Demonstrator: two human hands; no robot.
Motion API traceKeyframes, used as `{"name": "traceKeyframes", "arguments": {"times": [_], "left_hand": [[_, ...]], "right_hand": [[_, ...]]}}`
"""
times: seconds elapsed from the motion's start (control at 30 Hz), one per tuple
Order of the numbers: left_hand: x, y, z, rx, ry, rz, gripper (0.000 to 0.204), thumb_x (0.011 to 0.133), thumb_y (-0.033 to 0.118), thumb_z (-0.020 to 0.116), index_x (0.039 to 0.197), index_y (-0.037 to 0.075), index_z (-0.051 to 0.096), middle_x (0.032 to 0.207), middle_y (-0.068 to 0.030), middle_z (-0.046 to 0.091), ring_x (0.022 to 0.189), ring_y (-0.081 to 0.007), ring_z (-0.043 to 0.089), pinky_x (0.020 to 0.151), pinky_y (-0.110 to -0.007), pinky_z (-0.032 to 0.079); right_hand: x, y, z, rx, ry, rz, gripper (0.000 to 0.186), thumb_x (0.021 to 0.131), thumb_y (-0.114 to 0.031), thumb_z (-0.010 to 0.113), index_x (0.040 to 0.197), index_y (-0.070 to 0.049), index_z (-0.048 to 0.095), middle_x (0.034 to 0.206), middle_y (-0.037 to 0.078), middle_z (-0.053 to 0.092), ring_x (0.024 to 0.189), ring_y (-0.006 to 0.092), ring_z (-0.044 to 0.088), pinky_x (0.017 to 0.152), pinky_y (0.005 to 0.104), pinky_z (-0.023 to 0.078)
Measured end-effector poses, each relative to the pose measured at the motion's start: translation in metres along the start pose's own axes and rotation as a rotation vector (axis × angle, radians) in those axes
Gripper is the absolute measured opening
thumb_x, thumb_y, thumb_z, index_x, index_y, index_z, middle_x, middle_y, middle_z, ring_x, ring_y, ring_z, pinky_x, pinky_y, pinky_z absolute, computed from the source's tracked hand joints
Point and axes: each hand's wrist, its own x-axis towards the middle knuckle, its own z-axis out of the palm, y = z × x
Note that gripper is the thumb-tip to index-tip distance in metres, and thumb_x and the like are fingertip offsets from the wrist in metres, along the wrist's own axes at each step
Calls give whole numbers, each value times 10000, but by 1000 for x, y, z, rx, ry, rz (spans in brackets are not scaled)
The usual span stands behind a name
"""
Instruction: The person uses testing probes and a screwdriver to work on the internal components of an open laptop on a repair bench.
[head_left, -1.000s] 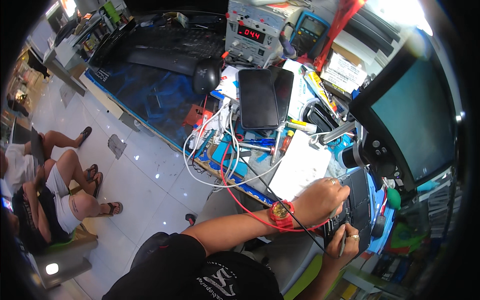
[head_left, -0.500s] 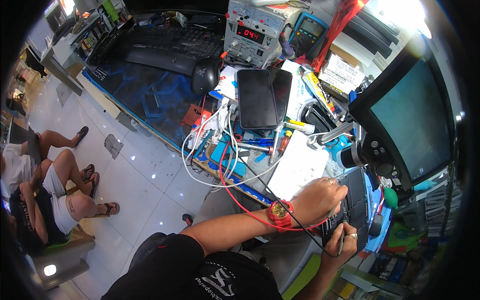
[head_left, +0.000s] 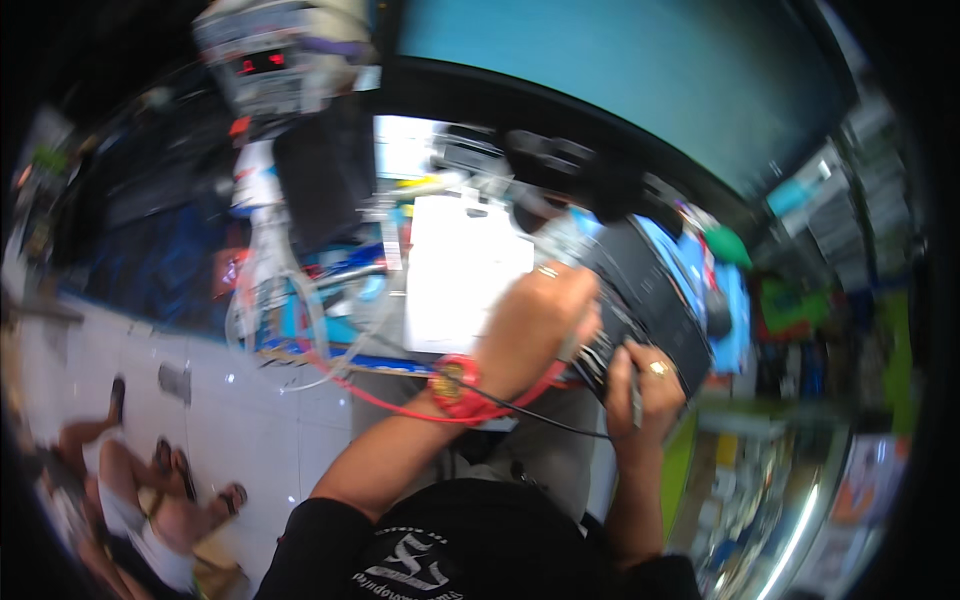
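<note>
My left hand (head_left: 540, 312), with a red watch (head_left: 456, 388) at the wrist, is closed round a slim probe (head_left: 571, 345); a red lead (head_left: 395, 408) runs to it. My right hand (head_left: 648, 388) pinches a second slim probe (head_left: 637, 408), with a black lead (head_left: 545, 418) reaching it. Both hands sit over the near-left edge of a dark, flat device (head_left: 655, 290) that looks like an opened laptop. Small parts show between the hands. Blur and my fingers hide where the probe tips touch.
A white sheet (head_left: 465, 270) lies left of the device. Beyond it hangs a large screen (head_left: 640, 70). A power supply (head_left: 275, 65), a dark phone (head_left: 318, 175) and looped white cables (head_left: 290, 300) are at left. A green bulb (head_left: 727, 246) stands right. Seated people are at lower left.
The view has swung right, so the bench slides left and blurs, and the screen looms larger at the top. My hands keep their grips over the device.
</note>
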Motion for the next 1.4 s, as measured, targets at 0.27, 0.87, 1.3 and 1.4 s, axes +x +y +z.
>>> {"name": "traceKeyframes", "arguments": {"times": [0.27,0.87,1.3,1.4], "left_hand": [[7,11,1,16,-16,13,112,906,0,766,965,1,672,990,-192,776,894,-375,739,812,-451,581],[7,12,-3,18,-43,-3,113,909,-15,761,967,0,665,1026,-190,804,966,-371,767,875,-450,593],[7,12,-3,16,-45,-4,113,914,-12,763,966,-7,664,1027,-198,794,959,-365,776,859,-442,601],[7,14,-4,19,-48,-8,112,915,-12,763,965,-7,663,1027,-198,795,960,-366,775,863,-443,599]], "right_hand": [[-7,6,-2,-16,66,33,153,897,16,793,1029,29,717,925,181,760,801,352,760,744,434,616],[-3,5,-1,3,44,30,151,888,12,800,1015,29,721,918,171,763,798,348,764,782,438,630],[-2,5,-2,1,34,47,141,882,10,806,1001,28,733,886,172,761,783,347,764,788,438,631],[-2,4,-3,2,28,55,143,882,11,807,1002,30,733,885,173,761,780,348,763,785,439,631]]}}
